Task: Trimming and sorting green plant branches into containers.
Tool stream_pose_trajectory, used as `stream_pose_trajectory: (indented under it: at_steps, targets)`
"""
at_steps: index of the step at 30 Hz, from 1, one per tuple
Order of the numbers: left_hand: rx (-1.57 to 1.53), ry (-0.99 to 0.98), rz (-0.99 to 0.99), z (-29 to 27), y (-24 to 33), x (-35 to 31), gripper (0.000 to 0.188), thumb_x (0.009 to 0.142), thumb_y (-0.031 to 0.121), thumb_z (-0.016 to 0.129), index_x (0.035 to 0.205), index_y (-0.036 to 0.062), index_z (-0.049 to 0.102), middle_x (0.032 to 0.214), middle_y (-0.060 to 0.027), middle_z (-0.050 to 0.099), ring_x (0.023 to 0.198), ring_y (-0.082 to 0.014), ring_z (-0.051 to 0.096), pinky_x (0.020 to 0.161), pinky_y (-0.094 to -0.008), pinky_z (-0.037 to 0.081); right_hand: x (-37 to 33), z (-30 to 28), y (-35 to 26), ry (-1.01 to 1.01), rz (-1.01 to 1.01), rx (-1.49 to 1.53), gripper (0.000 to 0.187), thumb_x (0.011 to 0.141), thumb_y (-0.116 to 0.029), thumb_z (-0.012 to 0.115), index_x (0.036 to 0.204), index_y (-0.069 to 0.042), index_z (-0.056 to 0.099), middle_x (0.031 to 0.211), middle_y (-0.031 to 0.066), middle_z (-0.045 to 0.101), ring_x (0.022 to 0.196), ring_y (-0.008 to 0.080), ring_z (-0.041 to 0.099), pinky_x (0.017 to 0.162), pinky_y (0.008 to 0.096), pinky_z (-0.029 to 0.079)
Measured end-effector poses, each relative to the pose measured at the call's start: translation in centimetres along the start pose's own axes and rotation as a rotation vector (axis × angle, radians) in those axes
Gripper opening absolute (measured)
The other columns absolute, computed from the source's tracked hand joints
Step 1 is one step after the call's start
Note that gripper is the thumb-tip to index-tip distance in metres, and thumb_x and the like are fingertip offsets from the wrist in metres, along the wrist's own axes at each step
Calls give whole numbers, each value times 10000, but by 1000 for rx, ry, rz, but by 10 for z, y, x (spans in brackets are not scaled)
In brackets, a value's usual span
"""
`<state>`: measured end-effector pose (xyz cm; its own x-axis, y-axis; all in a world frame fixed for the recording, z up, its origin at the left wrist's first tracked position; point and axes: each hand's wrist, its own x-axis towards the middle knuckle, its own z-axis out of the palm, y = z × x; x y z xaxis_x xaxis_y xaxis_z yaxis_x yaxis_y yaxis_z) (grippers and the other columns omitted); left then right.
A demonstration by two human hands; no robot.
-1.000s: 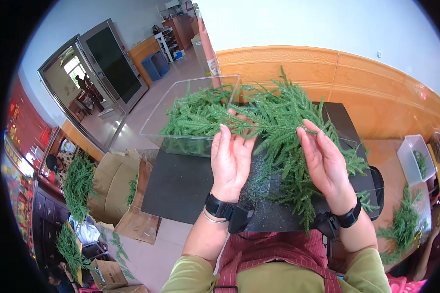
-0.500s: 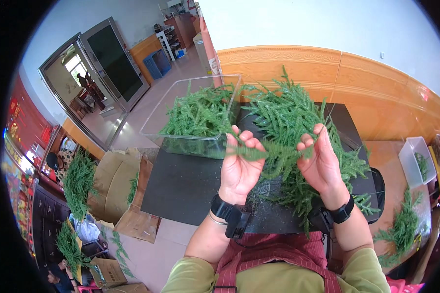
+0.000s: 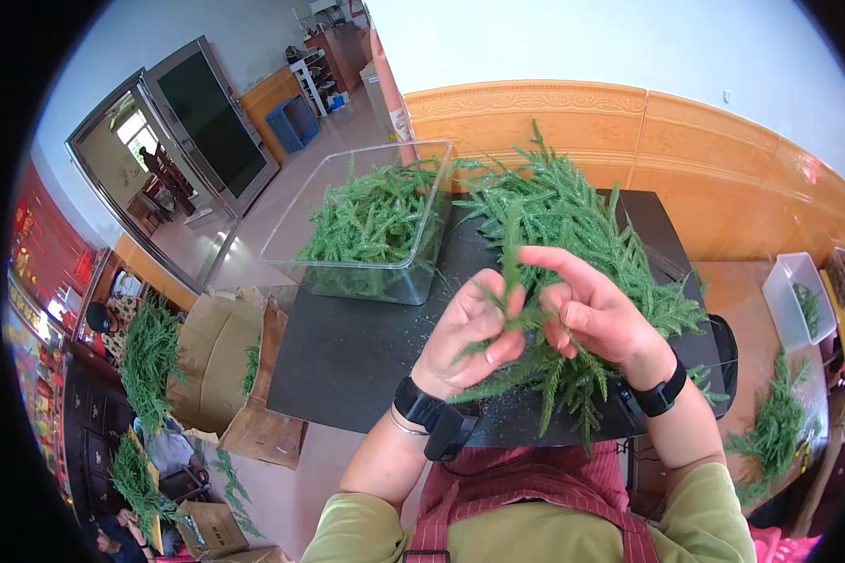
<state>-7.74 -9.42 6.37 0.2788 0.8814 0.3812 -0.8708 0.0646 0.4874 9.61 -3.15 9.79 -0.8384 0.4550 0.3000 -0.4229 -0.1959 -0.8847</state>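
A feathery green artificial pine sprig (image 3: 513, 246) stands upright between my hands, with more needled shoots fanning out below it. My left hand (image 3: 468, 330) is closed around the middle of the sprig, palm turned up. From the other side my right hand (image 3: 603, 314) pinches it, thumb and lower fingers curled in while the index finger stretches toward the upright tip. Exactly where the fingertips meet the stems is partly hidden by needles. Behind and under my hands spreads a large pile of similar pine sprigs (image 3: 568, 211) on the black table (image 3: 338, 352).
A clear plastic bin (image 3: 432, 249) full of green sprigs stands at the table's left. Left of the table are an opened cardboard box (image 3: 214, 361) and bundles of greenery (image 3: 150, 357). A clear tub (image 3: 784, 300) and another bundle (image 3: 777, 418) lie at the right. A person (image 3: 117, 535) sits at lower left.
The sprig was held across between both hands and blurred; now one part points up. My right hand has come closer to the left, its index finger stretched out. The view has shifted slightly.
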Motion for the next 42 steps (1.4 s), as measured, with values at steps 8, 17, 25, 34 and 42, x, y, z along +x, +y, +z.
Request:
stream_pose_trajectory:
  at_steps: [8,17,25,34,42]
  targets:
    - [240,41,-218,4,5,1,208,820,55,604,982,84,477,931,-45,520,591,-87,502,522,-213,392,1,-7,2,-14,98,-18,342,828,-221,623,1073,-34,474,772,13,564,609,88,546,502,214,441]
    - [833,264,204,13,-12,10,263,752,-9,662,949,53,499,843,-20,545,665,-92,540,569,-210,446,2,-15,12,143,104,-14,250,835,-197,614,1002,-45,505,721,11,567,591,83,530,525,204,416]
    - [672,413,80,10,-15,8,115,818,32,601,911,44,533,828,-46,566,625,-104,534,494,-214,422,-3,-16,7,218,114,15,236,828,-159,612,1010,-54,506,659,-9,546,569,74,517,486,190,381]
    - [596,392,61,12,-23,15,171,810,113,637,925,37,537,708,-38,570,584,-110,534,480,-204,410,-8,-15,-2,234,152,-38,242,798,-78,609,1005,-80,484,646,-24,541,567,41,535,422,167,374]
    - [550,386,35,15,-25,18,167,820,94,621,945,37,526,713,-47,576,587,-119,548,480,-208,416,-8,-17,-6,257,184,-100,195,789,-65,602,932,-91,472,643,-28,539,551,37,527,415,165,369]
